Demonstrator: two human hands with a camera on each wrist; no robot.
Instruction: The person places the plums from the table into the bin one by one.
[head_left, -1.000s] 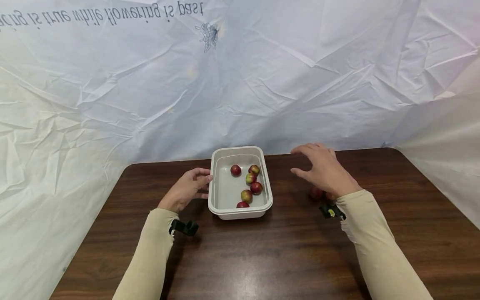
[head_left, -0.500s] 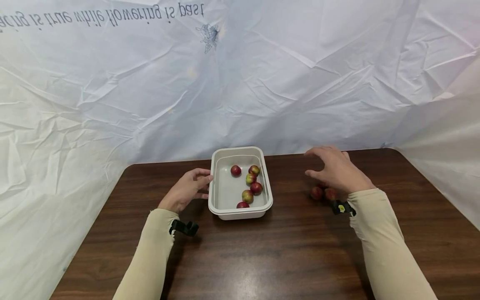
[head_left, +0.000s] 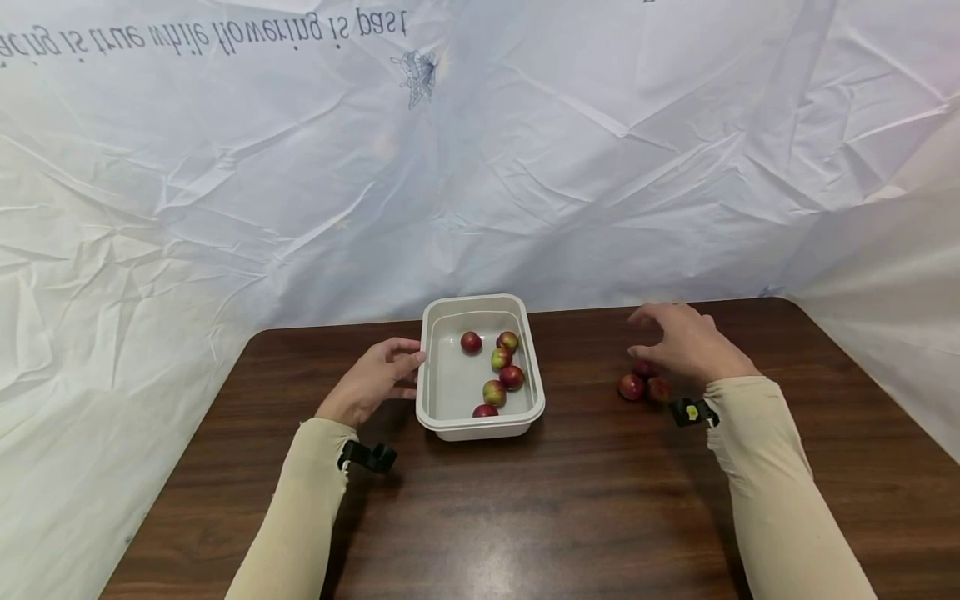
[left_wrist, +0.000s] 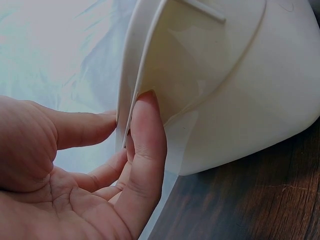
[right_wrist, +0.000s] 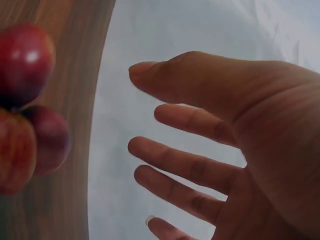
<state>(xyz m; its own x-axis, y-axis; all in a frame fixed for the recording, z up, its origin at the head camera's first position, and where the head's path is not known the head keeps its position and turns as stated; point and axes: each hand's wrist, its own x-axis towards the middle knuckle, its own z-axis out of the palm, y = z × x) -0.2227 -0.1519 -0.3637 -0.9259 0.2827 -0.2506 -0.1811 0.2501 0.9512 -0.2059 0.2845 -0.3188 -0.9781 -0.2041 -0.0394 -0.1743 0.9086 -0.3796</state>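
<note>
A pale grey-white plastic container [head_left: 453,383] stands on the table in the head view, with several small red and yellow-green plums [head_left: 512,377] inside. At its left side my left hand [head_left: 372,381] pinches the rim; the left wrist view has the thumb on top and a finger [left_wrist: 147,135] under the rim [left_wrist: 131,102]. Over the right part of the table hovers my right hand [head_left: 686,343], fingers spread and holding nothing. Three plums [head_left: 632,386] lie clustered beneath it. From the right wrist, these red plums [right_wrist: 25,62] appear just beyond the fingertips [right_wrist: 142,70].
The dark wooden table [head_left: 480,508] has its far edge close behind the container. A creased white sheet [head_left: 480,167] with printed lettering hangs behind and at both sides. Black camera straps [head_left: 367,456] sit on both wrists over beige sleeves.
My right hand has moved rightward and a little lower, uncovering more of the plums on the table. The left hand and the container have stayed in place.
</note>
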